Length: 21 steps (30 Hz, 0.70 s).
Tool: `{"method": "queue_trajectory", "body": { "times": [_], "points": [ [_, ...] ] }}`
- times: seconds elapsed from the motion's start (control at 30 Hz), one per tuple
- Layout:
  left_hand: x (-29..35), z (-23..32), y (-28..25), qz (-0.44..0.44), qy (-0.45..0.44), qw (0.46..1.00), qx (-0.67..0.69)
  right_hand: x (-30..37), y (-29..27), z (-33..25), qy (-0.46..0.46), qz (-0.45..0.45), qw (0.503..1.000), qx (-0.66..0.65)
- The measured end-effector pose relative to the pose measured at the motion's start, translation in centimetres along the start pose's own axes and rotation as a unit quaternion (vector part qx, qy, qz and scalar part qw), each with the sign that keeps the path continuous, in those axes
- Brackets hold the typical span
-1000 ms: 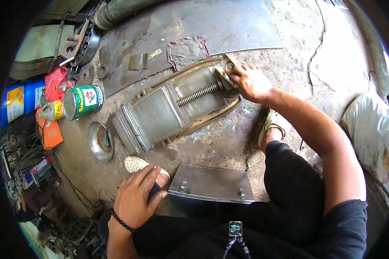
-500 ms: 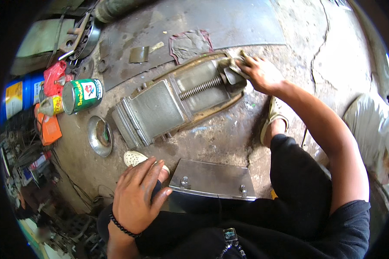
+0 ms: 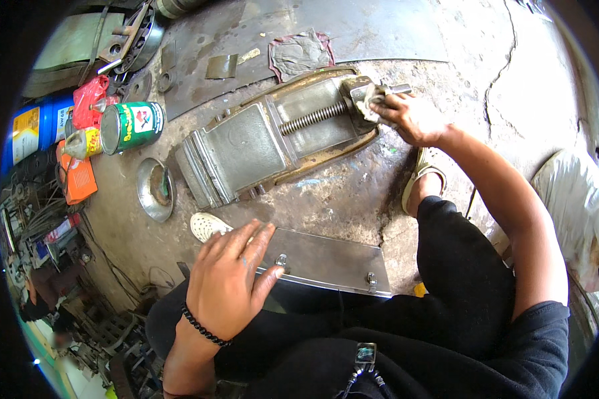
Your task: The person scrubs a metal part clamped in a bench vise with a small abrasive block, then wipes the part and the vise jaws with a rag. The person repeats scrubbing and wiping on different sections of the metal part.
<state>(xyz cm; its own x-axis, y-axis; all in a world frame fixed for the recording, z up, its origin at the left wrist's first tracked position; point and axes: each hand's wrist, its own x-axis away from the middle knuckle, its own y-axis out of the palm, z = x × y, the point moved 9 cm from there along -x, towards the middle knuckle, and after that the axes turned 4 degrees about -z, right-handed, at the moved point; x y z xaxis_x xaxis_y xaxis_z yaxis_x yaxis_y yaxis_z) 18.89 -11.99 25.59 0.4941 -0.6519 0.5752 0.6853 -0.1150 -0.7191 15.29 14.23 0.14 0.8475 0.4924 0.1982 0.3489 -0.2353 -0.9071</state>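
Observation:
A heavy metal machine vise [image 3: 243,156] lies on the stained floor, its threaded screw [image 3: 313,118] exposed along the middle. At the vise's far right end, my right hand [image 3: 412,116] grips a pale rag [image 3: 371,105] and presses it against the end block [image 3: 357,90]. The screw's round stub [image 3: 400,88] sticks out just beyond my fingers. My left hand [image 3: 229,279], with a black bead bracelet on its wrist, hovers palm down and fingers spread near my left knee. It holds nothing and partly covers a metal box with latches [image 3: 329,259].
Left of the vise stand a metal bowl [image 3: 145,193], a green can [image 3: 132,126], a blue bucket [image 3: 30,136] and an orange box [image 3: 78,174]. Behind it, a grey cloth [image 3: 301,56] rests on a metal sheet [image 3: 393,33]. My feet in clogs [image 3: 207,225] flank the vise.
My right hand has slid the rag from the outer corner down the end block's face, uncovering the screw stub. My left hand has shifted slightly up and right, over the box's corner.

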Motion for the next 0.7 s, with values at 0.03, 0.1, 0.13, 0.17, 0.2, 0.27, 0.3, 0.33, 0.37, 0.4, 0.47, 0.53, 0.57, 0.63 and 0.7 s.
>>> {"method": "queue_trajectory", "body": {
  "times": [0.03,0.1,0.13,0.17,0.2,0.27,0.3,0.33,0.37,0.4,0.47,0.53,0.57,0.63,0.7],
  "points": [
    [0.0,0.1,0.0,0.011,-0.001,1.000,-0.001,0.1,0.4,1.3,0.097,-0.027,0.994,0.044],
    [-0.1,0.5,0.4,0.024,0.005,1.000,-0.009,-0.1,-0.4,1.5,0.150,0.045,0.988,-0.016],
    [-0.2,1.0,0.9,0.010,0.024,1.000,0.007,-0.5,0.2,1.2,0.161,0.042,0.986,-0.021],
    [-0.2,1.0,1.4,-0.003,0.017,1.000,0.017,-0.6,-0.4,0.0,0.118,0.101,0.987,-0.030],
    [-0.2,1.0,1.8,-0.012,0.013,1.000,0.016,-0.6,1.2,-0.5,0.116,0.038,0.992,-0.037],
    [0.1,0.5,2.5,-0.021,0.001,1.000,0.009,0.6,3.9,-2.7,0.041,-0.093,0.994,0.032],
    [0.2,0.1,2.7,-0.011,-0.004,1.000,0.001,2.4,6.2,-3.3,0.010,-0.225,0.966,0.125],
    [0.5,-0.5,2.8,-0.002,-0.010,1.000,-0.007,3.5,4.8,-4.3,-0.008,-0.151,0.987,0.058],
    [0.7,-1.3,2.8,0.014,-0.022,1.000,-0.018,4.9,3.7,-4.9,-0.019,-0.118,0.993,0.000],
    [0.9,-1.9,2.9,0.027,-0.017,0.999,-0.003,5.1,0.4,-6.5,-0.068,0.069,0.995,-0.012],
    [1.1,-3.5,4.1,0.023,-0.018,0.999,0.042,5.7,1.6,-4.2,0.139,0.018,0.962,-0.232],
    [1.0,-4.9,5.1,0.036,-0.010,0.997,0.063,4.8,1.1,-5.2,0.158,0.043,0.933,-0.320],
    [0.9,-5.4,5.6,0.043,-0.017,0.996,0.081,3.9,1.6,-6.2,0.154,0.005,0.925,-0.348],
    [0.1,-6.0,6.9,0.052,-0.039,0.991,0.118,2.5,2.6,-8.2,0.166,-0.078,0.917,-0.355],
    [-1.4,-7.1,10.5,0.013,-0.136,0.933,0.332,2.0,3.1,-10.5,0.171,-0.131,0.857,-0.469]
  ]
}}
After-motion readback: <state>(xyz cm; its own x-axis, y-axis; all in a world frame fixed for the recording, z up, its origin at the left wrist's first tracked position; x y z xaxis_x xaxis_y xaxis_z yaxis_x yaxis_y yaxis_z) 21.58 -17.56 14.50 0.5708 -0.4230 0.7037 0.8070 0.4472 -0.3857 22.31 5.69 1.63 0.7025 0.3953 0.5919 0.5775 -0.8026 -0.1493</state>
